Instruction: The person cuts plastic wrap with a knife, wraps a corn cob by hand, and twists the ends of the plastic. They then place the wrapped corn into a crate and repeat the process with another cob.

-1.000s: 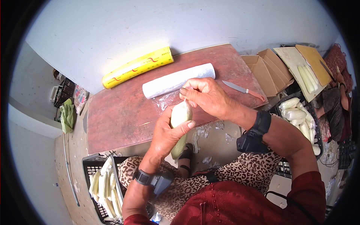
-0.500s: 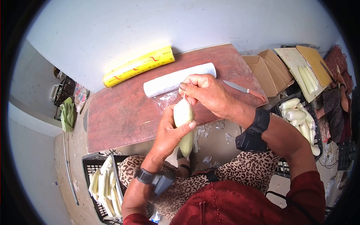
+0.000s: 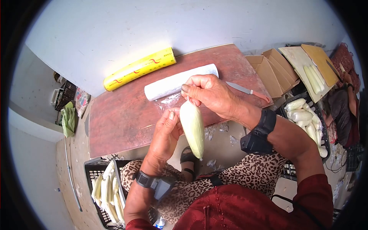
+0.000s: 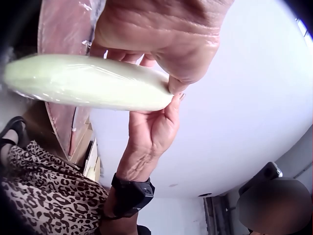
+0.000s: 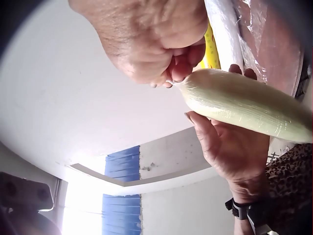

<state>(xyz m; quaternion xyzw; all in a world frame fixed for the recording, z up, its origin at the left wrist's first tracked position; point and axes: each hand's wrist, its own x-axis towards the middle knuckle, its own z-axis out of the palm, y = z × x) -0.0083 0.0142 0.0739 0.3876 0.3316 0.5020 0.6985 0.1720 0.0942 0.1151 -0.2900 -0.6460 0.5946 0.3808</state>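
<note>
A pale green, tapered vegetable (image 3: 193,128) in tight clear film hangs slanted below my right hand (image 3: 214,96). That hand's thumb and fingers pinch the twisted film at its upper end, as the right wrist view shows. Close beside the vegetable's upper part is my left hand (image 3: 165,136), with its fingers loosely extended and its thumb raised. In the right wrist view, the left palm (image 5: 239,152) faces up by the film-wrapped vegetable (image 5: 239,100), fingertips showing behind it. A white roll of film (image 3: 182,81) lies on the red table just beyond the hands, its loose clear end toward me.
On the red table (image 3: 119,122) lie a yellow printed roll (image 3: 140,69) and a knife (image 3: 241,89). Black crates with pale vegetables stand at left (image 3: 89,168) and right (image 3: 327,147). A cardboard box (image 3: 268,73) sits beside the table, and another person is at far right.
My left hand has loosened from around the vegetable and shifted to its left side. The vegetable now hangs more in view, its lower end swung right. The right hand keeps its pinch.
</note>
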